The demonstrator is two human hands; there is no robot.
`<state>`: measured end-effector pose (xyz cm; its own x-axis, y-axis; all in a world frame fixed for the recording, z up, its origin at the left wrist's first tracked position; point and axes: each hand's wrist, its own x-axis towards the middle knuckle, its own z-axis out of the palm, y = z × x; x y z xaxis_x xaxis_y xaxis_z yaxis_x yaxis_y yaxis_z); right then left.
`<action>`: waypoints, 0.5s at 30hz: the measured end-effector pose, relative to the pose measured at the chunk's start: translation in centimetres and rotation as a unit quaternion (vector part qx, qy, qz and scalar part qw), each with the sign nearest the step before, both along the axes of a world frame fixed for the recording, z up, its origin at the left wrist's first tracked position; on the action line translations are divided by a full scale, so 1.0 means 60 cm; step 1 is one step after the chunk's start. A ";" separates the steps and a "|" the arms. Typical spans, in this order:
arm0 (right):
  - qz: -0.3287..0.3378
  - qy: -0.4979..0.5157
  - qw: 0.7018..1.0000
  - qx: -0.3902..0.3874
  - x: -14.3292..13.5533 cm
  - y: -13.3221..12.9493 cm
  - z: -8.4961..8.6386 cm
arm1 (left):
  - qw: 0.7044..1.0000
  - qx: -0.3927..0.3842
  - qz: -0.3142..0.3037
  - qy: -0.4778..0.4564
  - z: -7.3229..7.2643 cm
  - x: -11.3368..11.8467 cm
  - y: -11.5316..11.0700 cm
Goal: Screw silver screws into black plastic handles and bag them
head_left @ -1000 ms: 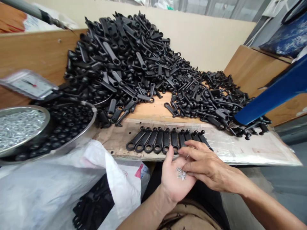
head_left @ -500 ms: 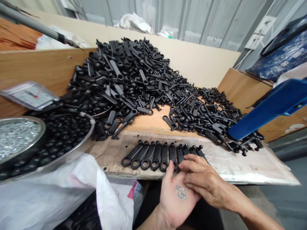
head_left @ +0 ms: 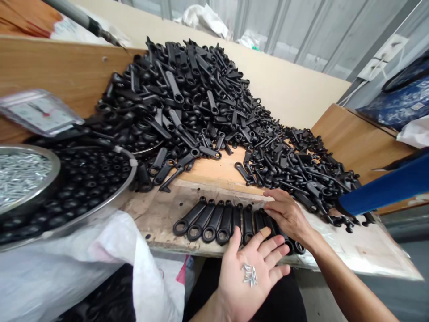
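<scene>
My left hand [head_left: 250, 273] lies palm up below the bench's front edge, fingers spread, with several small silver screws [head_left: 250, 274] resting loose on the palm. Beyond it, a row of black plastic crank handles [head_left: 224, 221] lies side by side, ring ends toward me and small round knobs away. My right hand [head_left: 290, 214] is over the right part of the row, thumb and fingers bent together at the knob ends. Whatever sits between those fingertips is too small or hidden to make out. The hands cover part of the row's right side.
A large heap of black handles [head_left: 187, 98] fills the back of the bench. At left, a metal bowl of silver screws [head_left: 23, 174] stands in a basin of black knobs [head_left: 90, 188], near a dial scale [head_left: 42, 112]. A blue post [head_left: 385, 183] slants in from the right.
My right hand has moved from the left palm, up and right to the knob ends of the row. The left fingers, partly covered before, now show spread. The view has shifted slightly.
</scene>
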<state>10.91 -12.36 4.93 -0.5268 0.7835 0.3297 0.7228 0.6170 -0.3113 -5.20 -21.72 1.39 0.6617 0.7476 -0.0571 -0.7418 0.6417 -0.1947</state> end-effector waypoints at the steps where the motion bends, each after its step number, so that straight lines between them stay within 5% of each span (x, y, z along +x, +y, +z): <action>1: -0.001 -0.005 1.000 0.002 -0.001 0.000 -0.001 | 1.000 0.000 0.000 -0.002 -0.001 0.000 0.000; 9: -0.004 -0.008 1.000 0.008 -0.005 0.005 -0.003 | 1.000 0.001 0.000 -0.003 -0.003 0.001 -0.001; 15: 0.051 0.046 0.998 0.015 -0.004 -0.046 0.035 | 1.000 0.005 0.017 0.012 0.014 0.001 -0.006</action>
<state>10.67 -15.11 7.06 -0.5689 0.7165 0.4038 0.6252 0.6957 -0.3537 -5.16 -22.07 2.23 0.6342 0.7704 -0.0656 -0.7679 0.6176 -0.1701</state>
